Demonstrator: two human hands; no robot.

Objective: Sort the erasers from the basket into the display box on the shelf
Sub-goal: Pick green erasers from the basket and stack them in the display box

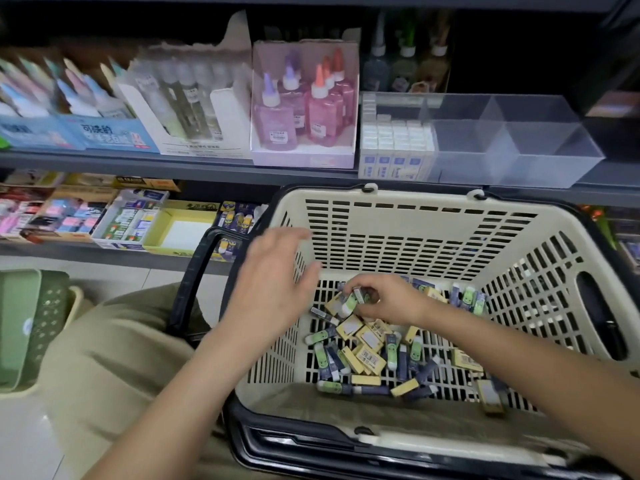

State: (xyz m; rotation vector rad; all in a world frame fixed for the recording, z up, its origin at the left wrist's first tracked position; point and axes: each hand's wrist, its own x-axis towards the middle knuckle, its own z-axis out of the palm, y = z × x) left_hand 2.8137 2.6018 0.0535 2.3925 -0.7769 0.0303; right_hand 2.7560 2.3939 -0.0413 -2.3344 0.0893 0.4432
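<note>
Both hands over basket (398, 216): right hand (384, 299) pinches erasers (349, 301), left hand (273, 282) spread wide; labels unreadable.

Dark grey metal shelving (207, 168), 2 tiers visible, upper tier recessed in shadow. Below the shelving: pale glossy tiled floor (24, 441), light reflecting off it. On the floor, left of the shelving's lower tier: green perforated bin (31, 323).

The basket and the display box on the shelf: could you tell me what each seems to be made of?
The basket looks like matte cream moulded plastic, judging by its slotted walls and floor. The display box appears to be clear glossy acrylic or similar plastic: the shelf shows through its walls and dividers.
</note>
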